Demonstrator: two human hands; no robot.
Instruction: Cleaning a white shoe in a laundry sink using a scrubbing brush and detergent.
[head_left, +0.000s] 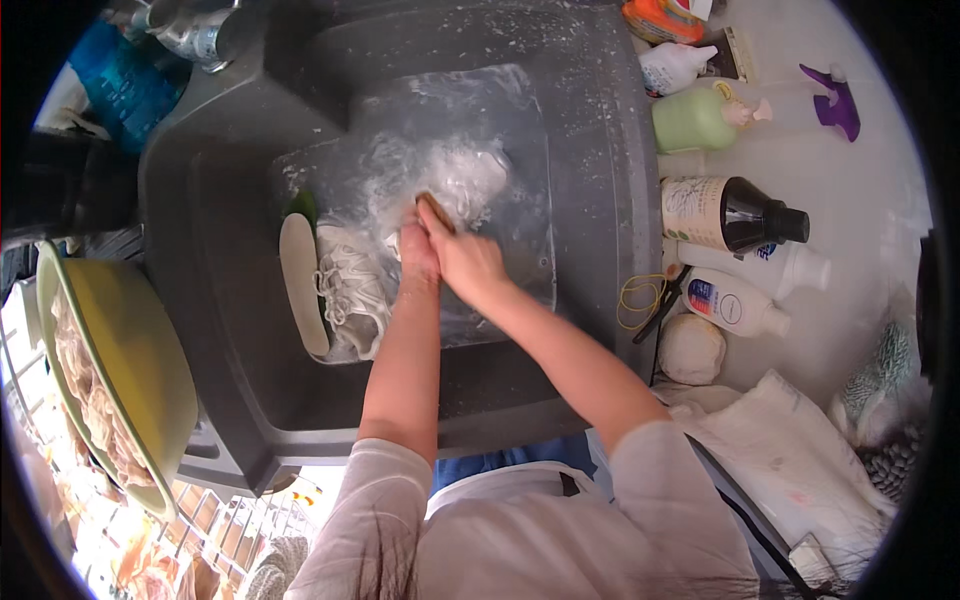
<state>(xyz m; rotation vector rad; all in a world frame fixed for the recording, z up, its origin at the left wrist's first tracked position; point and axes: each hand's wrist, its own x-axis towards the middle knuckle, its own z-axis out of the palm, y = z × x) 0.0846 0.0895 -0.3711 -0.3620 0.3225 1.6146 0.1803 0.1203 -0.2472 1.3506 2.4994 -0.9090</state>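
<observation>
In a dark grey basin (225, 300), cloudy, foamy water surrounds a pale thing (476, 176), blurred and partly hidden by suds. My right hand (465, 259) grips a brown brush (435, 210), seen edge-on, at the basin's middle. Close against it on the left is my left hand (418, 244), wet, its fingers blurred by suds; something white shows beside it, and its grip cannot be made out. Left of my hands lies a whitish lace-up shoe (352, 281). Beside the shoe, a pale insole-shaped piece (304, 285) rests with a dark green thing behind it.
Bottles, including a green pump bottle (694, 120) and a dark-capped bottle (735, 214), line the right ledge. A purple spray head (836, 101) lies beyond them. A yellow-green tub (142, 352) holding fabric stands left, above a wire rack. A faucet (191, 34) is at upper left.
</observation>
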